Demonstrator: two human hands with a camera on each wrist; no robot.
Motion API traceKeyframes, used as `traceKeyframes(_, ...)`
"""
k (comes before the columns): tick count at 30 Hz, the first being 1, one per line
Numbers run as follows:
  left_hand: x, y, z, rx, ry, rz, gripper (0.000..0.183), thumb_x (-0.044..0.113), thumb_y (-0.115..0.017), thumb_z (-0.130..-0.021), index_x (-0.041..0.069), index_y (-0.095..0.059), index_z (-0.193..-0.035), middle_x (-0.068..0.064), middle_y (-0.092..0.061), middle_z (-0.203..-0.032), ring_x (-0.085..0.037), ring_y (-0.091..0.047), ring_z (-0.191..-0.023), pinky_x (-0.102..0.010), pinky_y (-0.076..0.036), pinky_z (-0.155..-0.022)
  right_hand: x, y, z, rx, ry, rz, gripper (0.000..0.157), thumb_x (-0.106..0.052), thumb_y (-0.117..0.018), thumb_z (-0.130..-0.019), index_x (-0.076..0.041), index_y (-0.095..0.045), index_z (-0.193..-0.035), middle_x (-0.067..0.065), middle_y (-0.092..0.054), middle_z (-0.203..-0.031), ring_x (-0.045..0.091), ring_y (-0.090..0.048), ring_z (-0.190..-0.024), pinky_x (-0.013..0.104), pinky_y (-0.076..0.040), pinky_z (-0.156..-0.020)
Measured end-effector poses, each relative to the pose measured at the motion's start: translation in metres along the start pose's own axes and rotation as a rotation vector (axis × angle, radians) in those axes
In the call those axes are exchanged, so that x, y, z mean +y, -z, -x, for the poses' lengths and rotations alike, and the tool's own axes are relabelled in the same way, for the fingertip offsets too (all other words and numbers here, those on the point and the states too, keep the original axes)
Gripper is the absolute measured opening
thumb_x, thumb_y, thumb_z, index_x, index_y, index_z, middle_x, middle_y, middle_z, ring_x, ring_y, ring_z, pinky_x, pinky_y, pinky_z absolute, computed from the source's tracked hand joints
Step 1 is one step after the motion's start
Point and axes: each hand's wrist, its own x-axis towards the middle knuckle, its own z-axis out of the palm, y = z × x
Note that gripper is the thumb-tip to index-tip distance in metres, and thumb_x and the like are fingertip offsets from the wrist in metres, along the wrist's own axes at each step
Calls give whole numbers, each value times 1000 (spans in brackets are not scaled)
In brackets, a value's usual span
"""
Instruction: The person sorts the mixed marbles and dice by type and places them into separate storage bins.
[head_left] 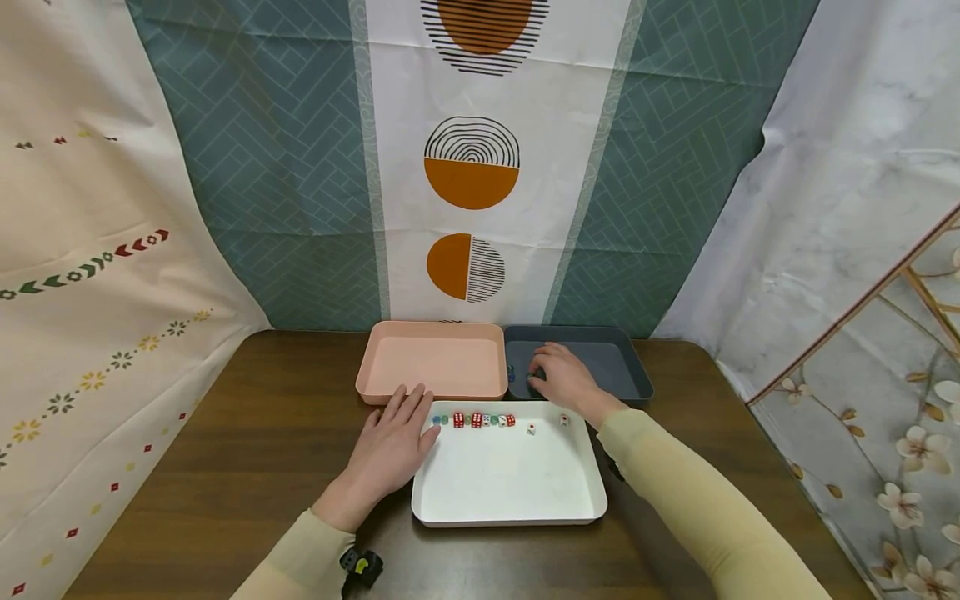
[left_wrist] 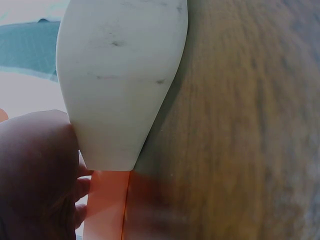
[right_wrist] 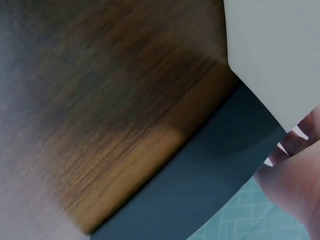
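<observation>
My left hand [head_left: 393, 442] lies with its fingers spread over the upper left corner of a white tray [head_left: 510, 492]. Along the tray's far side runs a row of small dice, among them a red die [head_left: 476, 420] and a green die [head_left: 445, 420]. Two white dice stand apart to the right, one a white die [head_left: 531, 428] near the row. Inside the dark blue tray [head_left: 607, 358], my right hand [head_left: 566, 379] reaches down with bent fingers. Small blue dice [head_left: 512, 373] lie left of its fingertips; whether the fingers pinch one cannot be made out.
A pink tray [head_left: 438, 362] stands behind the white one, beside the dark blue tray. All three sit on a brown wooden table [head_left: 247, 450]. Patterned cloth [head_left: 300, 167] hangs behind the table's far edge and at both sides.
</observation>
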Motion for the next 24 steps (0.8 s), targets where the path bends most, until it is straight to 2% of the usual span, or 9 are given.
traceKeyframes(15, 1, 0, 0, -1, 8, 26, 70, 45, -53, -117, 8, -36, -173, -13, -29, -180, -38, -19, -168, -70, -38, -119, -3, -4, -10, -28, -9, 18, 19, -22, -75, -108, -11, -80, -122, 17, -61, -155, 39, -43, -156, 53, -37, -127)
traceKeyframes(24, 1, 1, 0, -5, 12, 30, 70, 45, -54, -116, 7, -36, -173, -14, -30, -180, -39, -19, -168, -71, -39, -119, -5, -5, -13, -35, -8, 26, 19, -22, -75, -108, -11, -80, -122, 17, -62, -155, 38, -43, -156, 52, -37, -127)
